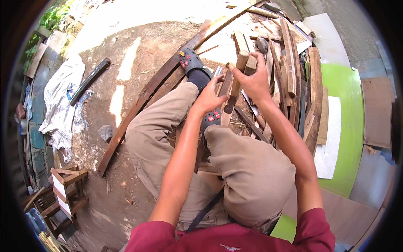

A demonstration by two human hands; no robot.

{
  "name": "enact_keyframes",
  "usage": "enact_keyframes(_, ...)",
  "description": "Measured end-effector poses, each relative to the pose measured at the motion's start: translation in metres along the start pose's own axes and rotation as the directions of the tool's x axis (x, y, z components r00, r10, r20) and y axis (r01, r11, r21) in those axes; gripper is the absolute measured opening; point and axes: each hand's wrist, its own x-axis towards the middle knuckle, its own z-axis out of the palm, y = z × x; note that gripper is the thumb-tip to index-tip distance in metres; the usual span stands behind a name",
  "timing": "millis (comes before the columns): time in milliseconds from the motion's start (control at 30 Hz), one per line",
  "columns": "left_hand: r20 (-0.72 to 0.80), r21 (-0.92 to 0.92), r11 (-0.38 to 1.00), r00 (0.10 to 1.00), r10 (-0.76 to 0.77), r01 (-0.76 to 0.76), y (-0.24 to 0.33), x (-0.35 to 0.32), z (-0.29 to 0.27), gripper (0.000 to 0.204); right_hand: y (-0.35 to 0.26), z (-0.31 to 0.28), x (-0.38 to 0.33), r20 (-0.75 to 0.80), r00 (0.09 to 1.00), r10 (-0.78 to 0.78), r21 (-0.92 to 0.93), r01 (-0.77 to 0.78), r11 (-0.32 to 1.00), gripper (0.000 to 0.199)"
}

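Observation:
My right hand (257,84) is closed around a pale wooden stick (236,86) with a rounded upper end, held over the gap between my feet. A squared wooden piece (250,65) shows right behind the stick, by my fingers. Lower down, the stick meets a darker end. Facing it, my left hand (208,97) has its thumb and fingers apart, curved beside a brown wooden bar (225,85). Whether it touches that bar is hidden. A shiny metal strip (218,71) sticks up just past the left fingertips.
My dark clogs (193,63) are near a long brown beam (138,111). Piled timber (289,63) lies at the right, beside a green panel (336,84) and a white sheet (329,138). At left are a white cloth (61,96), a dark bar (90,82) and a small wooden frame (69,189).

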Motion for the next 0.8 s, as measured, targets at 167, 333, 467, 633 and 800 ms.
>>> enact_keyframes(167, -0.018, -0.161, 0.984, 0.996, -0.084, 0.08, -0.033, 0.022, 0.035, 0.072, 0.037, 0.05, 0.001, 0.025, 0.997, 0.072, 0.14, -0.075, 0.987, 0.055)
enact_keyframes(333, -0.232, -0.384, 0.923, 0.964, -0.129, 0.031, -0.082, 0.044, 0.057, 0.036, 0.072, 0.065, 0.012, 0.139, 0.988, 0.07, 0.118, -0.086, 0.989, 0.057)
enact_keyframes(467, -0.412, -0.223, 0.963, 0.881, -0.232, 0.149, -0.068, 0.039, 0.057, 0.021, 0.11, 0.057, 0.013, 0.101, 0.932, 0.348, 0.397, -0.359, 0.845, 0.049)
enact_keyframes(633, -0.461, -0.417, 0.901, 0.827, -0.322, 0.119, -0.075, 0.039, 0.051, 0.026, 0.204, 0.073, 0.0, 0.157, 0.751, 0.641, 0.049, -0.654, 0.755, 0.069)
enact_keyframes(800, -0.393, -0.542, 0.829, 0.83, -0.394, 0.137, -0.07, 0.043, 0.032, 0.023, 0.233, 0.1, -0.006, 0.036, 0.962, 0.272, -0.295, -0.25, 0.922, 0.079)
